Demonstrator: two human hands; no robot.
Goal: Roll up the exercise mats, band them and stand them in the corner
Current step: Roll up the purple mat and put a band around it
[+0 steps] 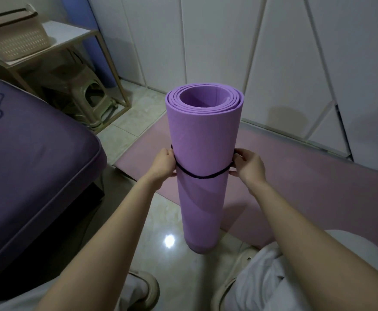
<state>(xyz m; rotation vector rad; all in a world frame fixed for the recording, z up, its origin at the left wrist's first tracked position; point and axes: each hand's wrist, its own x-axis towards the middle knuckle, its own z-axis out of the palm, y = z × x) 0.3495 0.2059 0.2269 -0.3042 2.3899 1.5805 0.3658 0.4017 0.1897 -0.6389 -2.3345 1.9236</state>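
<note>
The purple rolled mat (206, 135) is standing upright on its end on the glossy tiled floor (158, 216), in the middle of the view, its open spiral end facing up. 1 thin black band (202, 176) is circling the roll at about mid-height, sagging slightly at the front.

The 2 hands are sitting on opposite sides of the roll, level with the band. The left hand (164, 163) is pressing against the roll at 9 o'clock, its fingers curled and pinching the band where it meets the mat's edge. The right hand (248, 164) is at 3 o'clock, fingers and thumb bent round the band there and touching the roll's side.

A pink mat (307, 176) is lying flat on the floor behind the roll, stretching from 12 o'clock towards 3 o'clock. A bed (37, 164) with a dark purple cover is filling the 9 o'clock side. At 11 o'clock a small table (71, 39) is carrying a beige basket (15, 41), with a plastic stool (89, 95) tucked beneath it.
</note>
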